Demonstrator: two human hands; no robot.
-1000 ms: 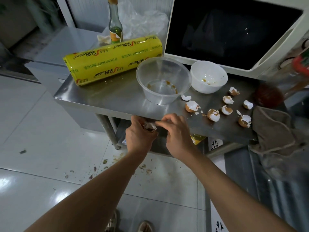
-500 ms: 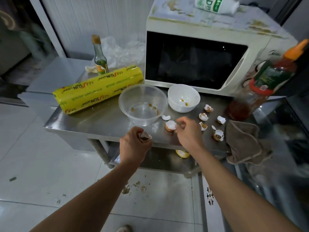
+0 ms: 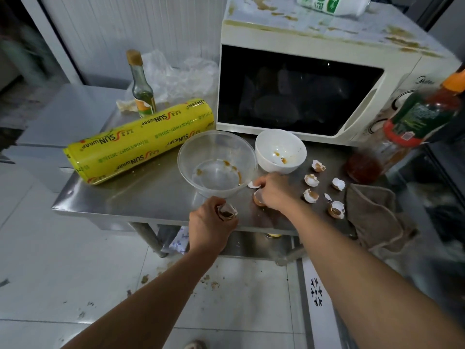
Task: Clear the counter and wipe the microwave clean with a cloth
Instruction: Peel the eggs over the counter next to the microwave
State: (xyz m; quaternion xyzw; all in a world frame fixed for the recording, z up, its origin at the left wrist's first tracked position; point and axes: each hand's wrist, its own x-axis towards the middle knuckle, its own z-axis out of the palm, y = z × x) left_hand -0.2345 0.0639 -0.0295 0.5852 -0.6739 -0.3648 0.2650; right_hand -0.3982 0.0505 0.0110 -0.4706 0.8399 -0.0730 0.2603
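A stained cream microwave stands at the back of the steel counter. Several broken eggshells lie scattered in front of it. My left hand is at the counter's front edge, shut on eggshell pieces. My right hand rests on the counter beside the clear bowl, fingers closing over an eggshell half, with a white shell chip at the fingertips. A brown cloth hangs over the counter's right front edge.
A clear plastic bowl and a white bowl, both smeared with sauce, sit mid-counter. A yellow cling-film roll lies at left, a corked glass bottle behind it. A red sauce bottle stands at right. Crumbs litter the floor.
My right hand has left my left hand and reached forward over the counter onto an eggshell half. The left hand keeps its shell pieces. The view has tilted up, showing the whole microwave.
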